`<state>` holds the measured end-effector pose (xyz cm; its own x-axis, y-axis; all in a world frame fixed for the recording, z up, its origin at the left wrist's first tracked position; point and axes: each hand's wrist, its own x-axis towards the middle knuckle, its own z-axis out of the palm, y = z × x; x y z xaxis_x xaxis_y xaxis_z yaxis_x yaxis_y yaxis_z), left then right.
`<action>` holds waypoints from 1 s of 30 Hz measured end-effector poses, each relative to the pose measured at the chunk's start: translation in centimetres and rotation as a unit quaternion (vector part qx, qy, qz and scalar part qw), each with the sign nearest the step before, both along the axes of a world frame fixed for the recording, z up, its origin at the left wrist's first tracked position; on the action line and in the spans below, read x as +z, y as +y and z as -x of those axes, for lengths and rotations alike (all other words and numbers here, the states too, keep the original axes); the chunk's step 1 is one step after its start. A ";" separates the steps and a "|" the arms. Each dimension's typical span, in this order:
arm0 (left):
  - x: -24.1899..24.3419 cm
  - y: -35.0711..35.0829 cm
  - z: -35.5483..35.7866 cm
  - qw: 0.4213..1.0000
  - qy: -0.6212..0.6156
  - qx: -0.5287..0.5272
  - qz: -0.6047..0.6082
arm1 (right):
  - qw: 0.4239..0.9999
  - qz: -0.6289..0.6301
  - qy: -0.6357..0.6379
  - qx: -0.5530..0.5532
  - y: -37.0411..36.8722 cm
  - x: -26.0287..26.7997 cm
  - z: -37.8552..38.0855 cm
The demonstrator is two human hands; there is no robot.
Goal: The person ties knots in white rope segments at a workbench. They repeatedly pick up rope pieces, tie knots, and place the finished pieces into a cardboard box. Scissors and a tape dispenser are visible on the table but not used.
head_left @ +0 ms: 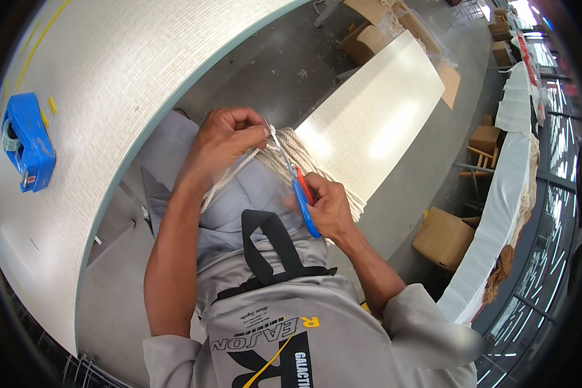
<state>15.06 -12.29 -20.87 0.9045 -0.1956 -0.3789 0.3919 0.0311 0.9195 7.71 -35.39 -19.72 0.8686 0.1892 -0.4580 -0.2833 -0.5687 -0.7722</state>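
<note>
A bundle of cream twisted cord point(315, 165) lies across my lap, with strands running down both sides. My left hand point(235, 131) pinches an end of the cord between thumb and fingers, above the bundle. In my right hand point(327, 203) is a pair of scissors point(299, 194) with blue and red handles. Their blades reach up to the left fingertips, beside a small frayed white tuft of cord point(272, 130). Whether the blades touch the cord I cannot tell.
On the large white table point(140, 72) at left sits a blue tape dispenser point(31, 145). A narrower white board point(388, 97) extends beyond my lap. Cardboard boxes point(444, 237) stand on the grey floor at right, near a long surface draped in white cloth point(494, 213).
</note>
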 end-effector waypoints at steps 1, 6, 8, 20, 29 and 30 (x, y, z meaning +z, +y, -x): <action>0.0 0.0 0.0 1.000 -0.004 0.000 -0.008 | 1.000 0.000 -0.002 0.003 -0.1 0.1 0.0; -0.2 0.1 0.0 1.000 -0.013 -0.004 -0.026 | 1.000 0.009 -0.005 0.014 -0.3 0.2 0.0; -0.3 0.1 -0.1 1.000 -0.015 -0.003 -0.025 | 1.000 0.005 -0.007 0.005 -0.2 0.0 0.1; -0.1 0.7 0.1 0.995 -0.004 -0.014 0.099 | 0.993 0.065 -0.051 0.090 -0.8 0.1 -0.5; 0.0 1.0 0.3 0.992 -0.003 -0.022 0.120 | 0.990 0.070 -0.067 0.100 -0.3 1.2 -0.6; -0.1 1.0 0.3 0.993 -0.002 -0.021 0.120 | 0.990 0.074 -0.069 0.101 -0.3 1.3 -0.6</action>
